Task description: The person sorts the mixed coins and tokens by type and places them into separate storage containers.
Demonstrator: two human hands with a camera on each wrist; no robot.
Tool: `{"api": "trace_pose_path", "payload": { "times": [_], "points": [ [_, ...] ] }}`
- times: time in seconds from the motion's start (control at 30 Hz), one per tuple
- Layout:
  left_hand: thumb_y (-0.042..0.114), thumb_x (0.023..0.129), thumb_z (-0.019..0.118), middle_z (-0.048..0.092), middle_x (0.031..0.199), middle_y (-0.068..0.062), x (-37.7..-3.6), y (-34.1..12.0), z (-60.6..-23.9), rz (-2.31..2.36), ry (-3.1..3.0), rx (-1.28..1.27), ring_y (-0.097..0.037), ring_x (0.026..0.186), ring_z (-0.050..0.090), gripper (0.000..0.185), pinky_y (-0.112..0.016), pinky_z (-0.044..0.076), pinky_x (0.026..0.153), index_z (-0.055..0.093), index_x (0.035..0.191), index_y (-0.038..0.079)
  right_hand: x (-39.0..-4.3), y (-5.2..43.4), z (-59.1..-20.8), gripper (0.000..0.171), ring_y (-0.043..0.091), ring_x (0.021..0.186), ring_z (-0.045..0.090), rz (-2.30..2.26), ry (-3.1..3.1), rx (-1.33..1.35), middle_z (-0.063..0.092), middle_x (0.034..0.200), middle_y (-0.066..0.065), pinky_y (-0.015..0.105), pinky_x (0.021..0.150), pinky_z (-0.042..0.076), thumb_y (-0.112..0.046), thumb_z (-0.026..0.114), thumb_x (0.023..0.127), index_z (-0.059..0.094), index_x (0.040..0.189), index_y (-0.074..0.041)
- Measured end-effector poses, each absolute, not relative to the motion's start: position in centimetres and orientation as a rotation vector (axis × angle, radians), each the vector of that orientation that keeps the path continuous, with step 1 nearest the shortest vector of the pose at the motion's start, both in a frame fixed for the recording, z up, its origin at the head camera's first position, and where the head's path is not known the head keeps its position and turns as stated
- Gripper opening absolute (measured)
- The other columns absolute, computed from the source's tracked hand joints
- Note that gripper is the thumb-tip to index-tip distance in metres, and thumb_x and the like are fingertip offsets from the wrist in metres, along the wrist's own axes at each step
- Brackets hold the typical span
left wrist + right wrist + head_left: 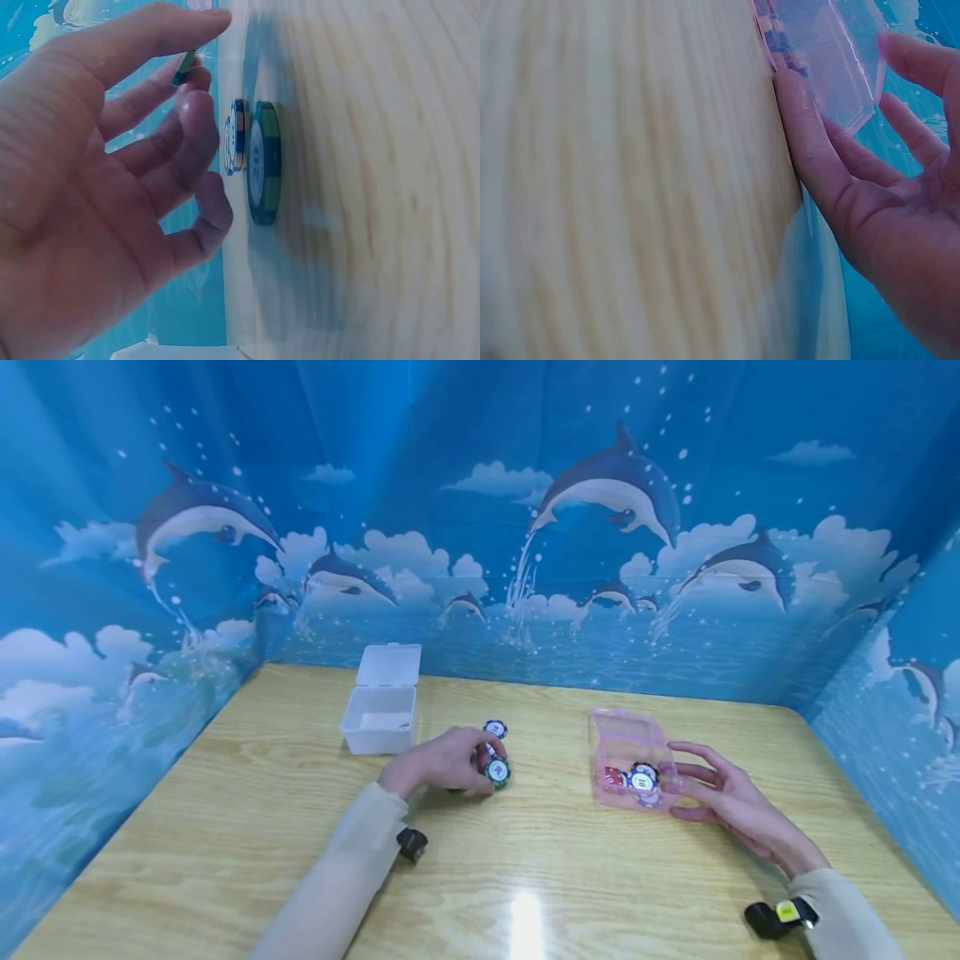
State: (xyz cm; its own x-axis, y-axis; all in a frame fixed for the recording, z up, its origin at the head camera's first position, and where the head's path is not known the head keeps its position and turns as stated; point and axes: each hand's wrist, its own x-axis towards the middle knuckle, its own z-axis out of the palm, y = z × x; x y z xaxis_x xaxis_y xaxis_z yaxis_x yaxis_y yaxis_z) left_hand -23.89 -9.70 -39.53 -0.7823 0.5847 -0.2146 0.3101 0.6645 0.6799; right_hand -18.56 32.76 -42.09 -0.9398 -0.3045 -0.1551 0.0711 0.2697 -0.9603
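Note:
My left hand (480, 762) hovers over the middle of the wooden table (225, 827) and pinches a green poker chip (497, 772) at its fingertips. In the left wrist view that chip's edge (184, 67) shows between two fingers of the left hand (187, 97). Beyond it a second green chip (264, 165) and a blue chip (238, 136) lie on the table. The blue chip (495, 727) lies just behind the hand. My right hand (678, 787) rests with straight, spread fingers against the side of an open pink clear box (626, 739) that holds several chips (637, 778). One finger (802, 127) touches the pink box (832, 60) at its base.
An open white plastic box (378, 720) with its lid raised stands at the back left of the table. Blue dolphin-print walls (480, 527) enclose the table on three sides. A small black camera unit is strapped to each wrist.

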Motion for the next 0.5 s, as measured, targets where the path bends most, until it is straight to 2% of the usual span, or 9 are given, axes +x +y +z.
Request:
{"api": "trace_pose_path", "payload": {
  "times": [0.13,0.37,0.5],
  "points": [
    [0.019,0.083,0.084,0.064,0.100,0.001,-24.1,-9.4,-39.6,0.928,2.487,0.761,-0.014,0.089,0.060,0.042,-0.029,0.053,0.080,0.066,0.120,0.022,-18.6,32.8,-42.2,0.062,0.009,0.110,0.069,-1.715,2.236,-0.220,0.049,0.145,0.015,0.041,0.090,0.063,-0.018,0.057,0.105,0.026,0.159,-0.017],
    [0.021,0.085,0.082,0.064,0.098,0.001,-24.3,-8.6,-39.8,1.004,2.517,0.824,-0.012,0.081,0.059,0.042,-0.026,0.052,0.074,0.065,0.124,0.021,-18.7,32.9,-42.3,0.062,0.009,0.110,0.069,-1.708,2.239,-0.222,0.037,0.152,0.033,0.040,0.089,0.063,-0.019,0.057,0.106,0.025,0.159,-0.016],
    [0.022,0.087,0.081,0.064,0.097,0.002,-24.2,-7.9,-39.9,1.057,2.513,0.838,-0.012,0.079,0.059,0.041,-0.026,0.051,0.073,0.064,0.125,0.019,-18.6,32.8,-42.2,0.062,0.009,0.111,0.069,-1.717,2.233,-0.216,0.034,0.153,0.035,0.041,0.090,0.063,-0.018,0.057,0.106,0.026,0.159,-0.017]
  ]
}}
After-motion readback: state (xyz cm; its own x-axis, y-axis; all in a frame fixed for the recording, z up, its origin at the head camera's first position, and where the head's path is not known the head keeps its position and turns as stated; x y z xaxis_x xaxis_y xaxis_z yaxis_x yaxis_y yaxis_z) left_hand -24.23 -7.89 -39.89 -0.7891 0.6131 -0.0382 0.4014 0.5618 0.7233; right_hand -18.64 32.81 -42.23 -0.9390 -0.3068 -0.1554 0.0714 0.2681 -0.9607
